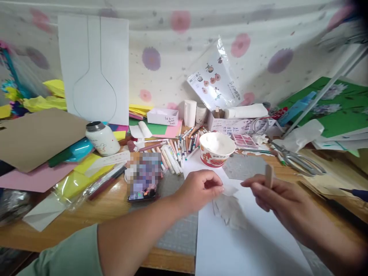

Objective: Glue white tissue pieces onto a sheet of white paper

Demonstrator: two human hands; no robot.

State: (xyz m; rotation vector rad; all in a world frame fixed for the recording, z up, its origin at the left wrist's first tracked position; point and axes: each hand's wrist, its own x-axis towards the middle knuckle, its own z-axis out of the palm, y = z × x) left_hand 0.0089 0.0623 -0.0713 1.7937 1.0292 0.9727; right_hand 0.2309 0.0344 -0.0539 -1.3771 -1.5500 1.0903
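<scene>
My left hand (202, 189) is closed in a pinch on a small pale, thin piece of tissue paper (230, 189). Under it, several thin whitish pieces (230, 211) lie overlapped on a large white sheet (247, 253). To the right, my right hand (273, 197) is curled around a flat wooden craft stick (269, 176) that points upward, its index finger reaching toward the left hand. Just beyond both hands stands a red-and-white paper bowl (217, 155) with a white substance inside.
A phone (143, 180), partly blurred out, lies on a grey cutting mat (179, 230) at left. Behind it are scattered markers (172, 157) and a white bottle (102, 140). Large scissors (297, 159) rest at right. A white board with a vase outline (94, 73) leans at the back.
</scene>
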